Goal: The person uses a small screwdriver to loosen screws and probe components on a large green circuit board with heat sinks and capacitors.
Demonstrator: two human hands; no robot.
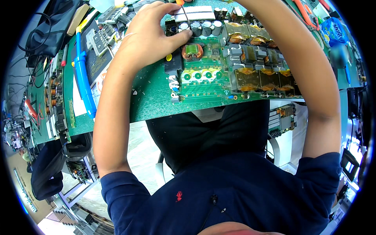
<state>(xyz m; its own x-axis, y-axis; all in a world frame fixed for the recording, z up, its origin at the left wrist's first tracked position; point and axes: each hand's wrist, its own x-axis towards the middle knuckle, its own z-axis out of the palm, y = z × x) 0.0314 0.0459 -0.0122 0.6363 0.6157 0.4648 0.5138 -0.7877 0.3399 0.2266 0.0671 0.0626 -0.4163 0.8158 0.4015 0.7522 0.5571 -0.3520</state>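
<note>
A green circuit board lies on the bench in front of me, crowded with parts. My left hand rests over its far left portion, thumb and index finger spread apart. The thumb tip touches a row of silver-topped capacitors. Beside the index fingertip, a screwdriver with an orange handle slants down toward the capacitors; its handle is cut by the upper edge. A copper-wound coil sits just nearer than the thumb. My right forearm arches over the board's right side, its hand beyond the upper edge.
Dark transformers stand in rows on the board's right. To the left lie a blue tube-shaped tool, metal heat sinks and another narrow board. Red-handled pliers and a blue packet are at the far right.
</note>
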